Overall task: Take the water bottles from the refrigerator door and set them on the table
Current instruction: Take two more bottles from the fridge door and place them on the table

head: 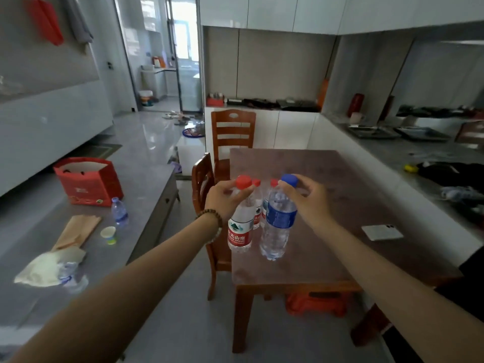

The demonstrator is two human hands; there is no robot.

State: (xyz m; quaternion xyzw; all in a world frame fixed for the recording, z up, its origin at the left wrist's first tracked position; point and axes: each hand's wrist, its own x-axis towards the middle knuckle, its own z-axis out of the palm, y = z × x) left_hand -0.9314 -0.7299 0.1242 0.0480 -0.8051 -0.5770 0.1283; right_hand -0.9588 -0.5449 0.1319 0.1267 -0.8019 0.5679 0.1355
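Both bottles hang over the near-left corner of the table (353,195), each pinched only at the neck. The left hand (227,197) has its fingers curled closed just under the cap of the red-capped bottle (239,231); the right hand (309,197) is closed the same way on the blue-capped bottle (279,224). I judge the red-capped one sits closest to the table's left edge, so set down carelessly it could tip off toward the chair (204,179). Just behind them stand two more red-capped bottles (258,205), close enough that a swinging base might knock them over. Whether the carried bottles already touch the tabletop I can't quite make out.
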